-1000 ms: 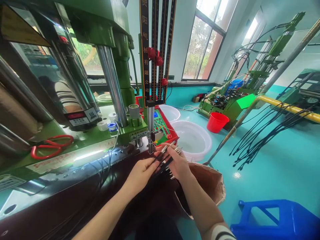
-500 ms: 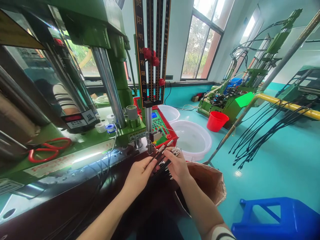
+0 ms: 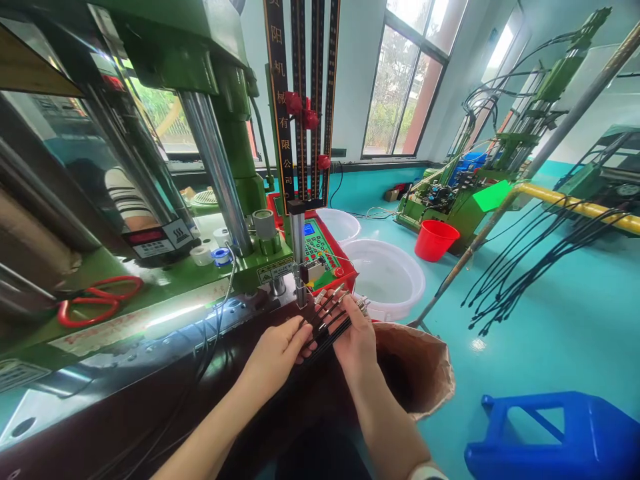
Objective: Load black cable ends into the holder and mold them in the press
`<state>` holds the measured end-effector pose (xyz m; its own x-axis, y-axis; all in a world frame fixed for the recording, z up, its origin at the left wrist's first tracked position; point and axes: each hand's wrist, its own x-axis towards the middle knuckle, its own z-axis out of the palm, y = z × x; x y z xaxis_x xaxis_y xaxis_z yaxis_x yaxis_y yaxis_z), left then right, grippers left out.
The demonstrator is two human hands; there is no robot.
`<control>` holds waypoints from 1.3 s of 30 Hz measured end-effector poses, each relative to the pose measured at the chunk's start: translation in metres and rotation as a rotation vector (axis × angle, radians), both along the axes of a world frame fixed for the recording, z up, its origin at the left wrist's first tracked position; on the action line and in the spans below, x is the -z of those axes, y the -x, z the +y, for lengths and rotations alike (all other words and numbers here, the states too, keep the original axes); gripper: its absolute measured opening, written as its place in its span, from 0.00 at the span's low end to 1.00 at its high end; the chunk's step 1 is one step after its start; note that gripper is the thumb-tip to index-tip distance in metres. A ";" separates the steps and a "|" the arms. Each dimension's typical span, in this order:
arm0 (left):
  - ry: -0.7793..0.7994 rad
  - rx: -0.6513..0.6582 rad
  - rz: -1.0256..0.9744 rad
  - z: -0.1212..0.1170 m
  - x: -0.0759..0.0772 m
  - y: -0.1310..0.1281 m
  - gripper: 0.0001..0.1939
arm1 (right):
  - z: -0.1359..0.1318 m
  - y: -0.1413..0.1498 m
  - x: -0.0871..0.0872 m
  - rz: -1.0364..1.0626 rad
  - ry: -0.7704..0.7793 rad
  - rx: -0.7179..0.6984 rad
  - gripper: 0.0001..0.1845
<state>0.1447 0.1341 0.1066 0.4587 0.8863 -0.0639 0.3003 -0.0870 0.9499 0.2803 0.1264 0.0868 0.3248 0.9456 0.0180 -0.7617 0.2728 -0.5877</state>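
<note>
A bundle of black cables (image 3: pixel 334 335) with silvery metal connector ends lies across both hands, in front of the machine's edge. My right hand (image 3: pixel 356 333) is curled around the bundle near the connectors, which fan out past the fingers. On the left, my left hand (image 3: pixel 285 343) pinches black cables between thumb and fingers, a little below the connector ends. The lower ends of the cables are lost against the dark surface. Just behind the hands stands a vertical metal post (image 3: pixel 299 267) with a small switch box on it.
A green press (image 3: pixel 235 133) fills the left, with red-handled scissors (image 3: pixel 103 300) on its bed. Beyond the hands are a red-framed control panel (image 3: pixel 320 247) and a white tub (image 3: pixel 387 273). At right stand a paper-lined bin (image 3: pixel 440 367), a blue stool (image 3: pixel 555 433) and hanging cables (image 3: pixel 525 267).
My right hand has turned and shifted slightly right, so the connectors now spread apart over its fingers. My left hand stays close to its place, still pinching cables.
</note>
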 end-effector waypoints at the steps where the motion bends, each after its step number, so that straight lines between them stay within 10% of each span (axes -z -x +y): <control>1: -0.004 -0.011 -0.001 -0.001 0.000 -0.001 0.16 | 0.000 0.000 -0.001 0.004 -0.006 -0.007 0.03; 8: 0.011 0.008 -0.041 -0.004 0.014 -0.005 0.18 | -0.007 0.004 -0.004 -0.191 -0.047 -0.446 0.14; 14: -0.258 -0.189 0.092 0.016 0.000 0.023 0.19 | -0.007 -0.004 0.005 -0.329 -0.079 -0.312 0.11; 18: -0.506 -0.346 0.433 0.039 -0.020 0.034 0.21 | -0.023 -0.011 -0.003 -0.375 -0.106 -0.470 0.12; 23: -0.585 -0.125 0.549 0.041 -0.001 0.014 0.18 | -0.048 -0.016 -0.020 -0.513 -0.317 -0.723 0.16; 25: -0.462 -0.078 0.259 0.025 0.012 0.007 0.21 | -0.050 -0.019 -0.024 -0.613 -0.330 -0.695 0.17; 31: 0.606 0.306 -0.576 -0.053 0.034 0.006 0.31 | -0.032 -0.019 -0.012 -1.031 -0.322 -0.580 0.11; 34: 0.745 0.161 -0.543 -0.079 0.049 0.008 0.21 | -0.023 -0.008 0.006 -0.827 -0.220 -0.827 0.14; 39: 0.796 0.006 -0.508 -0.095 0.072 0.010 0.21 | -0.001 0.000 0.002 -0.770 -0.219 -0.854 0.22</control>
